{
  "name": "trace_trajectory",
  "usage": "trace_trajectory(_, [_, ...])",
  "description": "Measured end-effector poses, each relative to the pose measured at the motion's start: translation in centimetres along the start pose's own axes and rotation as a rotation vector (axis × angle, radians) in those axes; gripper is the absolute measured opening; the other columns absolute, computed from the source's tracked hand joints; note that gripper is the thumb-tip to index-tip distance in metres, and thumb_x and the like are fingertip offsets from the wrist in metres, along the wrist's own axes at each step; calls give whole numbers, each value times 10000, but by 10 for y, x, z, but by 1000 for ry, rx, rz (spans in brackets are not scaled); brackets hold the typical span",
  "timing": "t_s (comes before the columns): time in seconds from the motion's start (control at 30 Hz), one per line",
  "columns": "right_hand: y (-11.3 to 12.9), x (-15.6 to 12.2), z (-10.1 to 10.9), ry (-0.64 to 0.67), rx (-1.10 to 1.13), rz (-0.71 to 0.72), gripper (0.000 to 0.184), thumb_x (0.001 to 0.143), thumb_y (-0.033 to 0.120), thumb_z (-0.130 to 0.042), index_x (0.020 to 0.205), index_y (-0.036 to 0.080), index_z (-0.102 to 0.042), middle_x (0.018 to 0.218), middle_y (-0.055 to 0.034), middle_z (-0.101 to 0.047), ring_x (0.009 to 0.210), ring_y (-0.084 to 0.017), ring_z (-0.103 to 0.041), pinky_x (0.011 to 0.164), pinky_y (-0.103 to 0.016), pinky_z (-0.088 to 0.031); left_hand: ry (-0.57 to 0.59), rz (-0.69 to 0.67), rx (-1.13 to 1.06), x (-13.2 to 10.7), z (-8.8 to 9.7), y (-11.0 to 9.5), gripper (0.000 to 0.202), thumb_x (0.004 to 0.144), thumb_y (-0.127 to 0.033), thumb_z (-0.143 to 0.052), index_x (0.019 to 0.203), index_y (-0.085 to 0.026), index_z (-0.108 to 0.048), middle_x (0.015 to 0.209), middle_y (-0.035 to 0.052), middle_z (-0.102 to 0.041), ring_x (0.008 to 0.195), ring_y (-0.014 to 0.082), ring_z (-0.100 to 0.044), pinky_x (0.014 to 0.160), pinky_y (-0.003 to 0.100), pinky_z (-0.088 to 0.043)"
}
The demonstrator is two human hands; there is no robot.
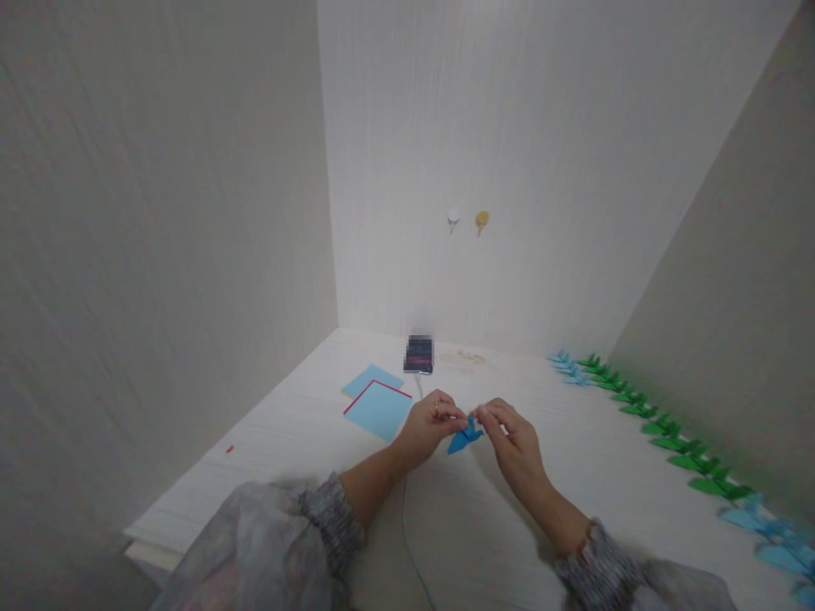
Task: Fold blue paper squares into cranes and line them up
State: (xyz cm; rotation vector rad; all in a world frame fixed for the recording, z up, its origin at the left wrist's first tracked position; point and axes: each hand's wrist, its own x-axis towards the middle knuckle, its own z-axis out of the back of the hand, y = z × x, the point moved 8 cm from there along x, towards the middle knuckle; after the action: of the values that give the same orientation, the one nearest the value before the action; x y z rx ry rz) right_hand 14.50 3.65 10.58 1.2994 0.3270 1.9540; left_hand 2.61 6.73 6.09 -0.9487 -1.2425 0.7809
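Observation:
A small blue origami crane [464, 437] is held above the white table between my two hands. My left hand [431, 426] pinches it from the left, thumb and forefinger together, with a ring on one finger. From the right, the fingertips of my right hand [513, 434] are closed on its upper right part. The exact spot where those fingertips grip is partly hidden. Left of my left hand lie light blue square sheets of paper [379, 411], overlapping, one with red along its upper edges.
A phone [418, 354] with a cable [411, 535] lies near the back wall. Green folded cranes [668, 433] and light blue cranes [773, 535] line the right side. Two hooks [482, 219] are on the wall. A small red scrap [230, 449] lies left.

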Motion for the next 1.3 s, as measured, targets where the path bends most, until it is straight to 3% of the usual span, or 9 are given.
trace_trajectory(0.13, [-3,2,6,-55,13,-25,273,833,269,-320,808,181,-577,719,-37,-535,708,-151,-505,632,-268,-387,-30,67,-104,0,4,9,181,581,-314,-630,638,-143,-619,733,6,-456,621,88,-458,583,223,-366])
trace_trajectory(0.3, [-11,1,-11,69,-70,25,147,745,315,-490,778,187,-555,677,-18,-522,610,-137,-476,581,-260,-386,-130,121,-223,0,11,10,204,575,-322,-628,623,-127,-587,705,4,-480,640,97,-465,593,220,-380])
trace_trajectory(0.53, [-10,-2,-13,29,-153,95,157,765,276,-463,653,187,-529,605,-2,-502,567,-123,-462,578,-266,-365,-96,311,-336,-2,3,28,323,573,-377,-621,775,-139,-541,558,-24,-491,499,69,-449,537,222,-385])
trace_trajectory(0.6, [-8,-2,-9,-8,-198,122,150,759,276,-472,656,185,-532,605,-2,-510,557,-119,-457,587,-269,-355,-103,344,-302,-3,3,33,321,579,-415,-601,722,-139,-520,504,-40,-466,444,58,-423,494,209,-367])
trace_trajectory(0.7, [-7,-1,-5,-42,-258,125,162,756,276,-477,632,180,-520,587,5,-502,543,-112,-446,593,-269,-340,12,392,-236,-5,-4,38,317,562,-423,-607,612,-129,-503,469,-43,-445,413,51,-402,457,199,-341])
trace_trajectory(0.83, [-10,-1,-3,-59,-283,81,194,754,286,-482,594,178,-492,568,13,-485,532,-109,-435,594,-267,-328,124,373,-254,-7,-13,37,276,513,-348,-661,592,-118,-530,516,-34,-472,455,51,-415,489,203,-349])
trace_trajectory(1.1, [-5,-1,-3,-65,-254,98,207,741,330,-496,595,184,-501,555,17,-483,516,-107,-430,577,-264,-328,138,301,-309,-6,-15,33,258,491,-305,-685,559,-116,-523,526,-29,-497,497,58,-430,527,203,-337])
trace_trajectory(1.3, [-9,-1,3,-96,-248,77,187,740,315,-505,607,183,-510,573,12,-494,530,-111,-439,596,-269,-339,131,366,-243,-7,-14,42,258,501,-334,-672,594,-125,-552,500,-31,-488,465,62,-425,490,204,-345])
